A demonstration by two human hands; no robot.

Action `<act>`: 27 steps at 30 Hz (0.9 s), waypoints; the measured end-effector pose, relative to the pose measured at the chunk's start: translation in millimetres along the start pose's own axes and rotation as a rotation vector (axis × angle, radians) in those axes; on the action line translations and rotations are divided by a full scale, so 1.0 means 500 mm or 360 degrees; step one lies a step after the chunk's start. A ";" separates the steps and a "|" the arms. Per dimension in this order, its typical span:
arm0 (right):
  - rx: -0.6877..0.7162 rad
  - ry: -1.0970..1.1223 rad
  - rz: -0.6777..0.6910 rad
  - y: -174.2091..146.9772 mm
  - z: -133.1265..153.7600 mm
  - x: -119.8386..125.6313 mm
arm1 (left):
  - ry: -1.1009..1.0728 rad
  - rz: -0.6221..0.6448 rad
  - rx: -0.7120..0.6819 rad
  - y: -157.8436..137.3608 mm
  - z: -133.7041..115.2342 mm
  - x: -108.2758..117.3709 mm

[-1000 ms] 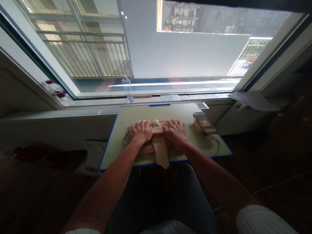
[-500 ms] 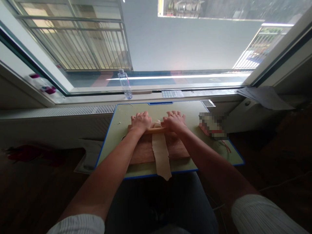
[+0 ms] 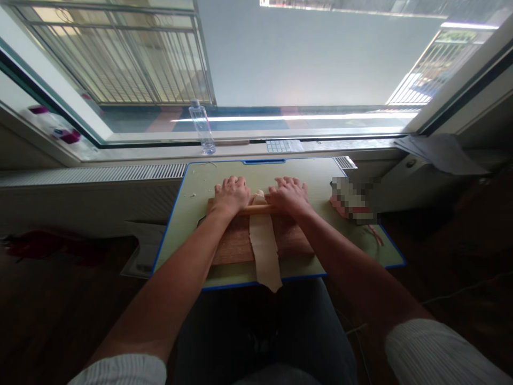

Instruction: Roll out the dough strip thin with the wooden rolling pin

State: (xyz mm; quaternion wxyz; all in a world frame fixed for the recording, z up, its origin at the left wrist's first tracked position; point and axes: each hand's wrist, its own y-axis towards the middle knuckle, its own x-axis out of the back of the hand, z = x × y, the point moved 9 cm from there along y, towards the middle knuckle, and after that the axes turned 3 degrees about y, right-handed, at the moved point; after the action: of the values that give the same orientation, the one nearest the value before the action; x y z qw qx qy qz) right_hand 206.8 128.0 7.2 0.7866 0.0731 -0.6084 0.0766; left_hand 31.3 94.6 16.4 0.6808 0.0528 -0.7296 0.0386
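Note:
A wooden rolling pin [image 3: 259, 209] lies crosswise over a long strip of dough [image 3: 264, 240]. My left hand [image 3: 231, 196] presses down on the pin's left part, its fingers curved forward over it. On the right part rests my right hand [image 3: 288, 196], in the same pose. Both palms hide the pin's ends. Under the dough is a wooden board [image 3: 232, 240]. The strip's near end hangs past the board and the table's front edge, and its far end shows as a small curl between my hands.
The board lies on a small blue-edged table [image 3: 224, 279]. Small dough bits [image 3: 193, 195] are at its left. A pixelated item [image 3: 352, 200] sits at its right. Beyond, a clear bottle [image 3: 202, 128] stands on the windowsill, a purple-capped bottle [image 3: 56, 125] to its left and papers [image 3: 441, 152] at right.
The view has tilted and shifted slightly, so the table and sill appear a little higher. My hands stay on the rolling pin with hardly any movement along the dough.

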 end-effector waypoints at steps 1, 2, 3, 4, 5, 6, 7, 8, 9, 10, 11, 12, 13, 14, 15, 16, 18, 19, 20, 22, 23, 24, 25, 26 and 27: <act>-0.0013 0.0023 -0.0007 -0.005 -0.001 0.001 | -0.0014 0.0002 -0.0002 -0.007 -0.001 0.001; -0.0031 0.0044 -0.0016 -0.010 -0.002 0.002 | -0.0023 0.0001 -0.0006 -0.013 -0.001 0.002; -0.0046 0.0059 -0.0023 -0.016 -0.003 0.003 | -0.0029 0.0001 -0.0009 -0.019 -0.002 0.003; -0.0053 0.0068 -0.0028 -0.022 -0.003 0.004 | -0.0034 0.0001 -0.0008 -0.025 -0.002 0.004; -0.0056 0.0071 -0.0034 -0.029 -0.003 0.005 | -0.0037 0.0000 -0.0002 -0.031 -0.002 0.004; -0.0059 0.0067 -0.0041 -0.037 -0.003 0.006 | -0.0043 -0.0001 0.0007 -0.037 -0.001 0.004; -0.0060 0.0060 -0.0047 -0.045 -0.003 0.007 | -0.0050 -0.0001 0.0018 -0.043 0.000 0.003; -0.0060 0.0050 -0.0048 -0.054 -0.003 0.008 | -0.0060 -0.0003 0.0029 -0.049 0.001 0.001; -0.0057 0.0039 -0.0046 -0.063 -0.002 0.007 | -0.0067 -0.0007 0.0038 -0.055 0.002 -0.001; -0.0054 0.0026 -0.0045 -0.073 -0.002 0.006 | -0.0070 -0.0011 0.0043 -0.061 0.003 -0.003; -0.0048 0.0012 -0.0049 -0.083 -0.002 0.005 | -0.0069 -0.0017 0.0046 -0.068 0.004 -0.005; -0.0037 -0.0003 -0.0058 -0.094 0.000 0.004 | -0.0064 -0.0021 0.0047 -0.075 0.004 -0.008; -0.0023 -0.0019 -0.0077 -0.105 0.001 0.004 | -0.0056 -0.0023 0.0047 -0.082 0.004 -0.010; -0.0008 -0.0034 -0.0101 -0.116 0.003 0.005 | -0.0045 -0.0022 0.0048 -0.091 0.004 -0.012; 0.0003 -0.0043 -0.0121 -0.128 0.005 0.006 | -0.0033 -0.0020 0.0051 -0.099 0.003 -0.015; 0.0006 -0.0048 -0.0137 -0.140 0.006 0.008 | -0.0024 -0.0024 0.0054 -0.109 0.003 -0.016; 0.0000 -0.0049 -0.0156 -0.165 0.007 0.010 | -0.0010 -0.0050 0.0067 -0.132 0.001 -0.018; -0.0004 -0.0048 -0.0163 -0.177 0.007 0.012 | -0.0007 -0.0076 0.0068 -0.145 0.000 -0.018; -0.0004 -0.0047 -0.0170 -0.190 0.008 0.013 | -0.0007 -0.0112 0.0062 -0.158 -0.002 -0.017; 0.0000 -0.0045 -0.0176 -0.214 0.008 0.011 | -0.0014 -0.0187 0.0039 -0.187 -0.006 -0.016; 0.0003 -0.0041 -0.0173 -0.225 0.008 0.009 | -0.0018 -0.0214 0.0025 -0.200 -0.008 -0.017; 0.0004 -0.0036 -0.0168 -0.234 0.007 0.007 | -0.0023 -0.0226 0.0014 -0.211 -0.008 -0.018; 0.0006 -0.0031 -0.0165 -0.242 0.007 0.004 | -0.0027 -0.0221 0.0009 -0.220 -0.009 -0.021; 0.0011 -0.0027 -0.0162 -0.247 0.007 0.002 | -0.0030 -0.0202 0.0010 -0.226 -0.008 -0.024; 0.0022 -0.0026 -0.0161 -0.251 0.008 0.001 | -0.0031 -0.0176 0.0010 -0.229 -0.008 -0.027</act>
State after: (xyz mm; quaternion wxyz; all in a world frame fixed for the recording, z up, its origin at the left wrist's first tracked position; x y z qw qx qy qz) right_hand 229.6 4.7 6.1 0.7839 0.1099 -0.6097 0.0405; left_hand 50.8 -18.0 1.5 0.6745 0.0956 -0.7321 0.0026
